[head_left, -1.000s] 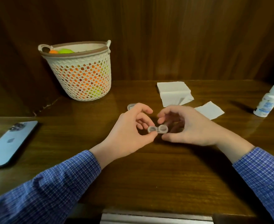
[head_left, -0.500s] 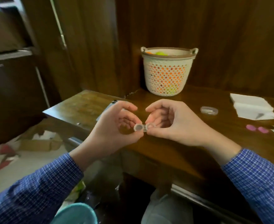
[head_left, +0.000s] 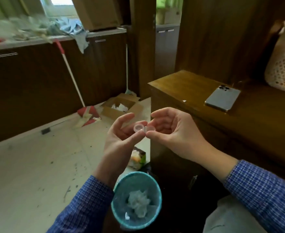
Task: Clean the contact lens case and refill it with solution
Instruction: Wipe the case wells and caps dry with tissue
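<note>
A clear, capless contact lens case (head_left: 142, 128) hangs in the air left of the desk, above the floor and a little beyond a teal waste bin (head_left: 136, 200). My left hand (head_left: 120, 138) pinches its left well between thumb and fingers. My right hand (head_left: 173, 133) grips its right well, which the fingers partly hide. The open wells face up and toward me. The solution bottle, the caps and the tissues are out of view.
The teal bin holds crumpled tissue and stands on the floor by the desk's side. A phone (head_left: 222, 100) lies on the wooden desk (head_left: 180, 84), with a woven basket (head_left: 283, 68) at the far right. A cardboard box (head_left: 120, 107), a broom (head_left: 86, 113) and wrappers lie on the floor.
My view has swung left, away from the desktop toward the floor. Both hands carried the case off the desk's left edge, so it now hangs over the floor near the bin.
</note>
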Demonstrator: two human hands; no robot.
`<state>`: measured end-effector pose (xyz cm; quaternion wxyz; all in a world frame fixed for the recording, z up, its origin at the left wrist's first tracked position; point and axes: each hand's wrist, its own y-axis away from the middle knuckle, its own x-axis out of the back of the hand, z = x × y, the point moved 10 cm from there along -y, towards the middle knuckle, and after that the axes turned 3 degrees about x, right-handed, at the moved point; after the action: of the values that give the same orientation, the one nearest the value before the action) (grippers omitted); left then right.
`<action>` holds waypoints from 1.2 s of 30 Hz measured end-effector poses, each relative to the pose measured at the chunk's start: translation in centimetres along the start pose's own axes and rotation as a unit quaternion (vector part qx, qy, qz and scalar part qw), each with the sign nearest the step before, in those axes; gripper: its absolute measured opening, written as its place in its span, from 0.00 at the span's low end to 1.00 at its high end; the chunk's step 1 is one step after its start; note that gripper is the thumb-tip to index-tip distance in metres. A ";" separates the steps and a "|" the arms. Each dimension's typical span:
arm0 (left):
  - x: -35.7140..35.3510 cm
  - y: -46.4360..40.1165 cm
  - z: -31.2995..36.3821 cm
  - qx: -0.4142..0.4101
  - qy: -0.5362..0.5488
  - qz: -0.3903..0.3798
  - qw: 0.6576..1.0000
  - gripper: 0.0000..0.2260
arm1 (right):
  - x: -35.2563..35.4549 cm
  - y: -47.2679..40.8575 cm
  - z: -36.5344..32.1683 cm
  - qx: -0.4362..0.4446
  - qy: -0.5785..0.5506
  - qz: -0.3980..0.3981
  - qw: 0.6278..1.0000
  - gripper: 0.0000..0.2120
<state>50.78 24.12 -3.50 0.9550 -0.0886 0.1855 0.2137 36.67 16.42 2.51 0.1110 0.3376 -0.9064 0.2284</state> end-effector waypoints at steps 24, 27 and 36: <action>3.3 -0.8 -7.4 -0.133 -0.694 -0.197 0.679 0.11 | -4.4 0.5 7.5 -0.077 0.025 -0.037 0.996 0.11; 2.0 -1.7 -11.4 -0.073 -0.770 -0.281 0.569 0.06 | -4.0 0.9 7.7 -0.072 0.047 -0.046 0.995 0.10; 1.3 -2.9 -12.7 -0.039 -0.816 -0.324 0.478 0.08 | -2.5 1.2 8.4 -0.077 0.046 -0.042 0.995 0.09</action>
<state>49.15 18.89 -15.40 0.6731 0.0347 -0.7276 -0.1275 37.34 14.58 -6.09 0.1878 0.3545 -0.9004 0.1681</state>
